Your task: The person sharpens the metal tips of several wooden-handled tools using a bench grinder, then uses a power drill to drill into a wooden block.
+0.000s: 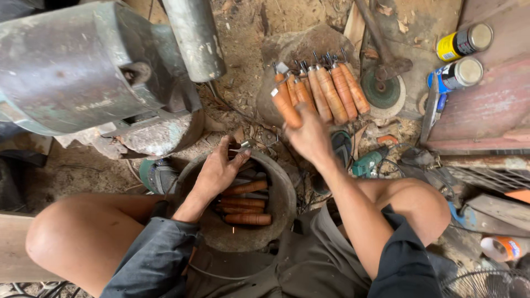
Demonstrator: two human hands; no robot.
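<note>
Clutching a wooden-handled tool [286, 106], the right hand [309, 135] nears the row [331, 91], risking a nudge, while the left hand [218, 174] half-closes over the bucket [284, 204].

Orange wooden-handled tool [287, 108], metal tip up, tilted at the left end of a row of similar handles [331, 91] on a stone.

Wooden handles [323, 91] orange-brown, smooth, slight sheen, with small grey metal tips; same wood on those in the round pot [281, 193], which looks like rough, sooty metal or stone. Big grey housing [72, 66] dull, scuffed metal. Spray cans [461, 58] glossy metal. Sleeves [152, 256] dark matt cloth. Ground dusty, rough.
</note>
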